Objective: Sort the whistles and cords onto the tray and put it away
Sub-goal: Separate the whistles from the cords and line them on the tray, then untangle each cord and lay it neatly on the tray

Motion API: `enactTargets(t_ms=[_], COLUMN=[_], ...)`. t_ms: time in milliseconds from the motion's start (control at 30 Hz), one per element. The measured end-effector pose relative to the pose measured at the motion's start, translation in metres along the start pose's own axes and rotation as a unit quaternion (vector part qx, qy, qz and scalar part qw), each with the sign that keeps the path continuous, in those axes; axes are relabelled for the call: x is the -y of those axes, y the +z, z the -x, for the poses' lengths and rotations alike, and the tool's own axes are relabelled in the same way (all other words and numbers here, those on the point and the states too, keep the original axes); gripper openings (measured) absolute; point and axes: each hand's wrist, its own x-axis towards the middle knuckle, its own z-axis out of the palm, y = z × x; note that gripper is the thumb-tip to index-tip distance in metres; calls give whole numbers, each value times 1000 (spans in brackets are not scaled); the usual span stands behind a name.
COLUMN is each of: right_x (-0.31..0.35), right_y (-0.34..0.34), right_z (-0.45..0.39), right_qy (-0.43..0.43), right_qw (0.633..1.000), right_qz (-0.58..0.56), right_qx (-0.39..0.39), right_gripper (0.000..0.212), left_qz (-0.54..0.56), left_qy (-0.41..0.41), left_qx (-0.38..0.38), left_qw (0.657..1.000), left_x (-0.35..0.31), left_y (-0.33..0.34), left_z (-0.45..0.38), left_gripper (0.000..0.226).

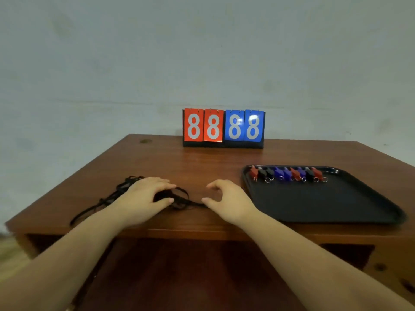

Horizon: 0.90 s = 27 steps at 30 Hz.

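A tangle of black cords lies on the left half of the wooden table. My left hand rests on the tangle, its fingers curled around a bunched part of the cords. My right hand hovers just right of it, thumb and fingers apart, with the thumb tip touching a cord end. A black tray sits at the right. Several red, black and blue whistles with metal rings lie in a row along the tray's far edge.
A flip scoreboard showing 88 in red and 88 in blue stands at the table's back edge against the wall. The table's front edge runs below my wrists, with a dark recess under it.
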Motion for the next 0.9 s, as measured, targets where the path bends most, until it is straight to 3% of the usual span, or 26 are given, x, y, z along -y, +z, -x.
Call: enactTargets(t_ms=[167, 333, 600, 733, 900], right_x=[29, 40, 31, 14, 0], right_y=[36, 55, 59, 47, 45], right_z=[-4, -15, -35, -45, -46], right_qy=[-17, -19, 12, 58, 86], right_qw=[1000, 999, 999, 998, 992], right_qz=[0, 6, 21, 27, -42], right_qx=[24, 42, 35, -6, -86], right_gripper=[62, 63, 52, 47, 35], left_qz=[-36, 7, 36, 33, 116], left_qy=[-68, -131, -52, -38, -53], left_qx=[-24, 17, 28, 47, -22], left_qw=[997, 991, 998, 998, 992], left_x=[54, 83, 51, 29, 25], left_y=[-3, 8, 29, 43, 56], left_z=[29, 32, -19, -55, -70], left_gripper=[56, 62, 61, 63, 54])
